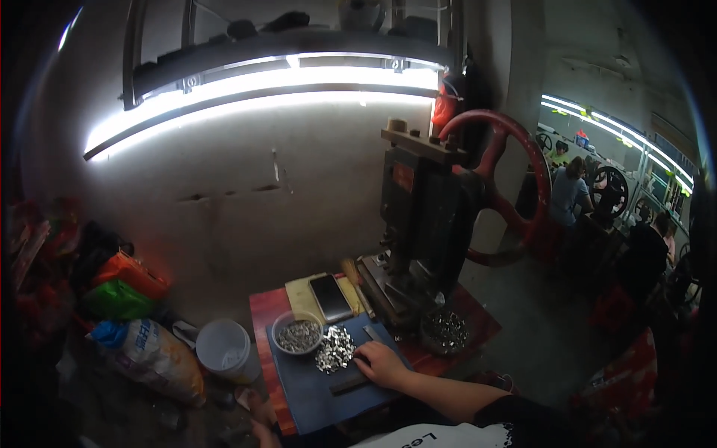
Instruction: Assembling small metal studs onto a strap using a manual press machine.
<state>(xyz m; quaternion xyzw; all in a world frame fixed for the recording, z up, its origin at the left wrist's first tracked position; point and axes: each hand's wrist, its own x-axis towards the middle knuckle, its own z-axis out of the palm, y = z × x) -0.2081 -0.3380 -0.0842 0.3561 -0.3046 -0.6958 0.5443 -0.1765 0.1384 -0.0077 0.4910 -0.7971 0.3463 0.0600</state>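
My right hand [382, 365] rests over the blue mat [310, 414], its fingers bent together at the right edge of a loose pile of small shiny metal pieces [335, 349]. Whatever those fingertips pinch is too small to make out. Left of the pile stands a round, clear tub [276, 337] holding more small metal pieces. A dark flat bar [349, 384] lies on the mat just below the hand. Off the table's left edge, low in the view, is my left hand [258, 415]; its fingers are dim and blurred.
A hand press [426, 216] with a red wheel [541, 175] stands behind the mat. At its foot sit a bowl of metal pieces [446, 331], a phone [330, 297] and a brush [350, 270]. A white bucket [224, 351] and a filled sack [153, 358] stand left. People work far right.
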